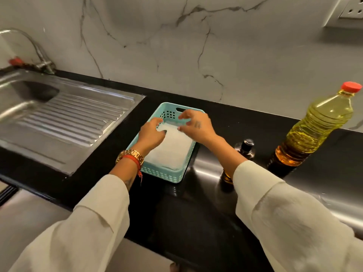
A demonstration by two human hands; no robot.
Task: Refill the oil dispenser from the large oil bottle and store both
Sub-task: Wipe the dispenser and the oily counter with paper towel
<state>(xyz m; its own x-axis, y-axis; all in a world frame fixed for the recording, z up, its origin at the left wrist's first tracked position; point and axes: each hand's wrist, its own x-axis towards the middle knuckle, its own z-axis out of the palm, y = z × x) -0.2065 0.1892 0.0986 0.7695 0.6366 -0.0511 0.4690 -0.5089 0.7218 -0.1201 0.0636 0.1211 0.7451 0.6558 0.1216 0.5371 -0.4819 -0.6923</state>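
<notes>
A large clear oil bottle [318,126] with a red cap stands on the black counter at the right, full of yellow oil. A small dark oil dispenser [244,149] with a black top stands left of it, partly hidden behind my right forearm. A teal plastic basket [167,174] sits mid-counter with a white paper sheet [172,148] lining its bottom. My left hand [150,133] and my right hand [194,123] are both inside the basket, fingertips pinching the far edge of the white sheet.
A steel sink with a ribbed drainboard [64,122] fills the counter's left side, with a tap [42,61] behind it. A marble wall backs the counter, and a socket [353,8] sits at the top right. The counter's front edge runs beneath my sleeves.
</notes>
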